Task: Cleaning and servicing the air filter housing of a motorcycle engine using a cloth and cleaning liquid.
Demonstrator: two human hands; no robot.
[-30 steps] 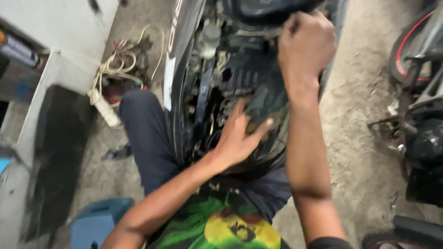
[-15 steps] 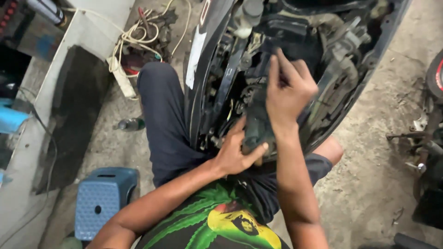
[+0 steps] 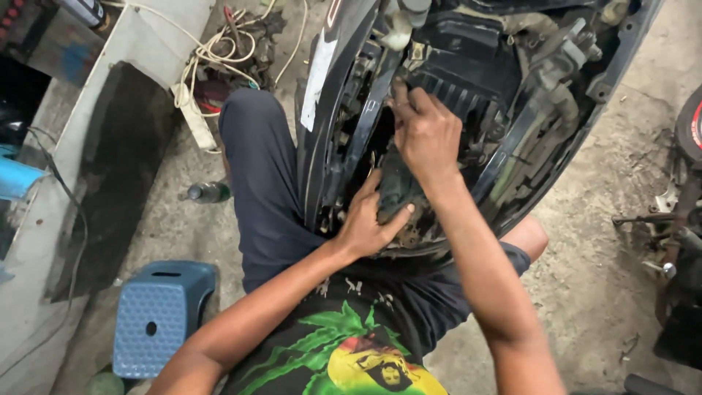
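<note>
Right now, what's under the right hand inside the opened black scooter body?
Under the right hand sits a dark grimy part, which the left hand grips from below. A black ribbed plastic cover lies behind. The part's top and mounting are covered.

The black, opened-up scooter body point(image 3: 468, 110) lies over my lap. My left hand point(image 3: 369, 223) sits below my right hand point(image 3: 424, 132) inside it; the blue plastic stool point(image 3: 157, 314) stands to my left.
</note>
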